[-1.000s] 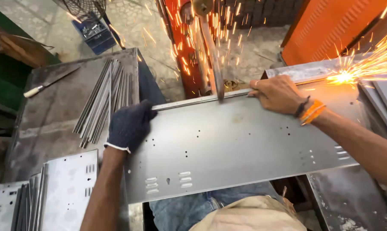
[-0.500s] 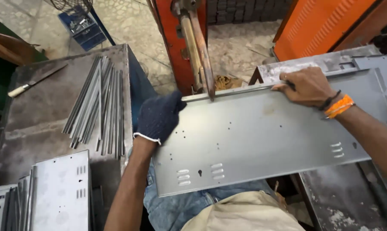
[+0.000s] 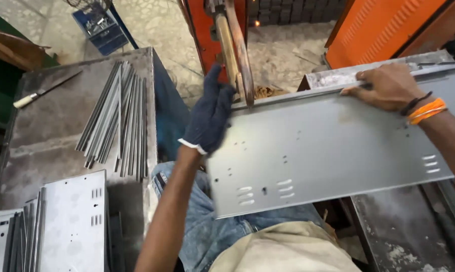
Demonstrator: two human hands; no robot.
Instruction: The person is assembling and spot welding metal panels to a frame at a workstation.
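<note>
I hold a long grey sheet-metal panel (image 3: 323, 151) across my lap, its long axis running left to right in front of me, with its far folded edge up against the copper-coloured electrode arms (image 3: 235, 50) of the orange welding machine (image 3: 207, 30). My left hand (image 3: 210, 116), in a dark knitted glove, is wrapped over the panel's left far corner, fingers curled shut on the edge just beside the electrode arms. My right hand (image 3: 383, 85), bare, with an orange band at the wrist, lies on the far edge well over toward the right end, fingers bent down over the fold and pressing it; I cannot tell whether the thumb goes under. So the panel spans between both hands, the left nearer the electrode arms, the right farther along the same edge. Small slots and holes show in the panel's near half. To my left, on a dull steel worktop (image 3: 51, 131), lies a loose bundle of thin metal strips (image 3: 114, 121), lengthwise away from me, with a knife (image 3: 46, 90) beyond them and a stack of punched panels (image 3: 71, 221) at the near corner. A blue crate (image 3: 101, 25) on the floor holds small parts too blurred to name.
</note>
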